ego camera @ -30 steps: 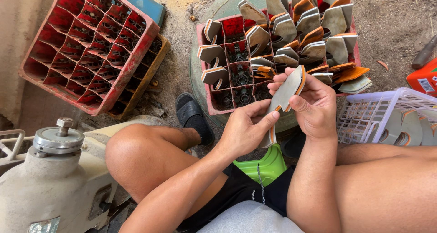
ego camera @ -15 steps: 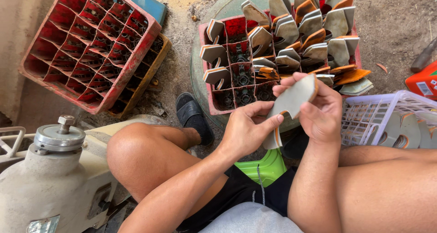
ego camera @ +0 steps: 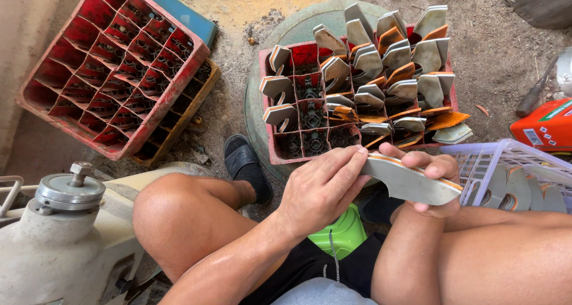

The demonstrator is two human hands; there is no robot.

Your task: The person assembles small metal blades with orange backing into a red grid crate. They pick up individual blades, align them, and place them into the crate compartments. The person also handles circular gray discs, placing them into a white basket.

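Tilted flat since before, the grey sole piece (ego camera: 411, 183) sits gripped in both hands: left (ego camera: 322, 189), right (ego camera: 429, 183).

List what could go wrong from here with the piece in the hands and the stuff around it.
1. The grey sole piece is pinched only at its ends by the left hand and right hand; it might slip onto the dirt.
2. Pieces in the red crate stand crowded and leaning; pushing another in may knock some out.
3. The crate sits on a round lid near its edge, so a bump could tip it.
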